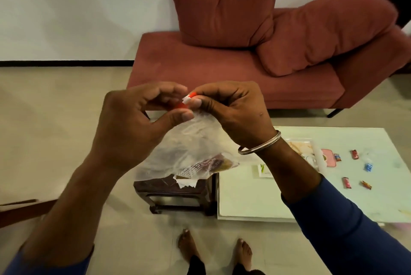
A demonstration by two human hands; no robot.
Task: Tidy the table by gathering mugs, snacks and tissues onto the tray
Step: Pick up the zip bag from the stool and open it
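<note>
Both hands are raised in front of me, over the floor. My left hand [142, 117] and my right hand [231, 108] pinch the top of a clear plastic bag [189, 152], where a small orange-and-white piece [188, 99] sits between the fingertips. The bag hangs down and holds snack wrappers at its bottom. On the white table [255, 199] at the right lie several small wrapped candies, among them a red one [354, 154], a blue one [368, 167] and another red one [347, 182]. A tray [320, 159] with a patterned surface sits behind my right wrist, partly hidden.
A dark wooden stool [178, 194] stands left of the table, under the bag. A red sofa [233, 68] with two cushions runs along the wall behind. A pink flat item [328, 157] lies by the tray. My bare feet [213, 248] are on the tiled floor.
</note>
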